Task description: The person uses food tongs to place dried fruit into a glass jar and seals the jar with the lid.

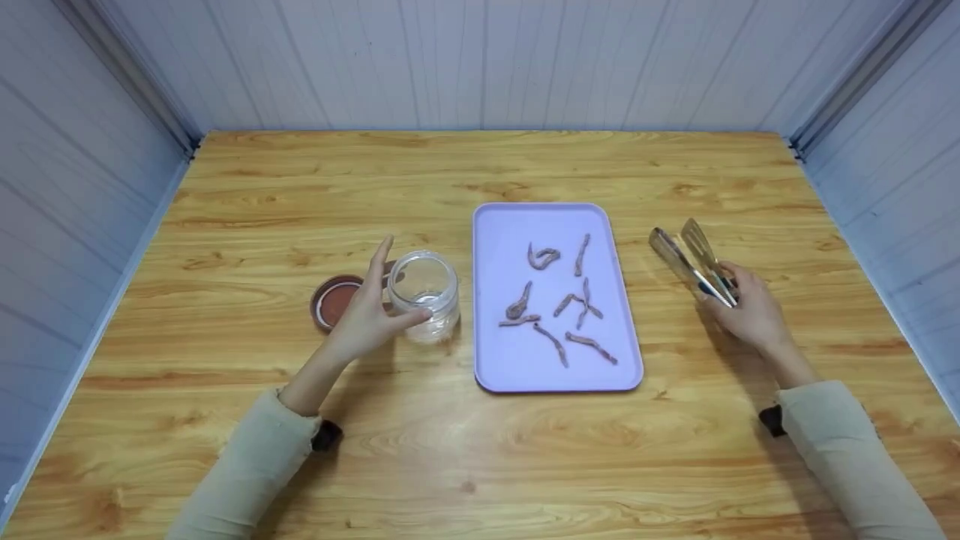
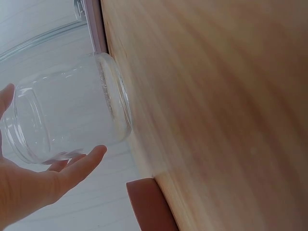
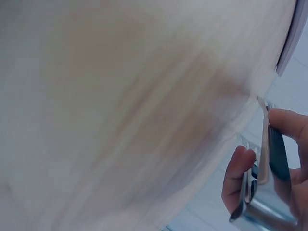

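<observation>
My left hand [image 1: 364, 319] is around the left side of a clear glass jar [image 1: 445, 322], which stands upright without its lid. Thumb and fingers are spread wide, the thumb overlapping the jar's near side in the head view. In the left wrist view, extended fingers [image 2: 79, 169] lie close along the wall of the jar [image 2: 72, 106]. A reddish-brown lid [image 1: 341, 304] rests on the table left of the jar, partly behind the hand. With my right hand [image 1: 754, 315] I grip metal tongs [image 1: 679, 255] by their dark-sided handles; their two broad ends stand apart, pointing away from me.
Between the hands lies a lilac tray [image 1: 502, 225] with several thin, twisted brown strips [image 1: 592, 349] scattered on it. The wood-grain table [image 1: 480, 450] is bounded by pale panelled walls [image 1: 450, 67] at the back and both sides.
</observation>
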Action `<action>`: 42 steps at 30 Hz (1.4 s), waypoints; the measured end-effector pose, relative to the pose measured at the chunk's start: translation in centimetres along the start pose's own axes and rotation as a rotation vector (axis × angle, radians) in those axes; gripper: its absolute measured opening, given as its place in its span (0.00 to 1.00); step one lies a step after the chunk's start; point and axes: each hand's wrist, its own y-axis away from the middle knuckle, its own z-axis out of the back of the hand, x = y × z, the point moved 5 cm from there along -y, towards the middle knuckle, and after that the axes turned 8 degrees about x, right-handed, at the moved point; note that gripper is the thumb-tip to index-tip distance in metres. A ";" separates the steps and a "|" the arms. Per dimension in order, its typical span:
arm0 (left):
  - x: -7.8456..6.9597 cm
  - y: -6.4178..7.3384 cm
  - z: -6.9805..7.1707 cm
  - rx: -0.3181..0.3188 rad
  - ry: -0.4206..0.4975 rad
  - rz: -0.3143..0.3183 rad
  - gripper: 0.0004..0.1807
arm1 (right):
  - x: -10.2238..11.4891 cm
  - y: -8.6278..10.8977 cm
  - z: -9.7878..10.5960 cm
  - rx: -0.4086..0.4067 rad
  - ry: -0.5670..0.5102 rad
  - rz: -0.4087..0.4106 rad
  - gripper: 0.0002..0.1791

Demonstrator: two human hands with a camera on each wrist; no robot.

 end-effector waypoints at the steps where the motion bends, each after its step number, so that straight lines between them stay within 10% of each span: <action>1: -0.5 0.1 0.0 0.003 -0.002 0.003 0.57 | -0.1 0.0 0.0 0.000 -0.005 0.002 0.34; 8: -3.3 0.9 0.0 0.013 -0.041 0.030 0.53 | -0.5 0.3 0.7 -0.011 -0.083 0.042 0.32; 22: -3.4 0.8 0.1 0.004 -0.073 0.022 0.50 | 0.4 2.1 3.1 -0.097 -0.067 0.220 0.30; 42: -3.3 0.9 0.1 0.010 -0.094 0.018 0.48 | 4.5 2.2 2.4 -0.010 -0.023 0.370 0.29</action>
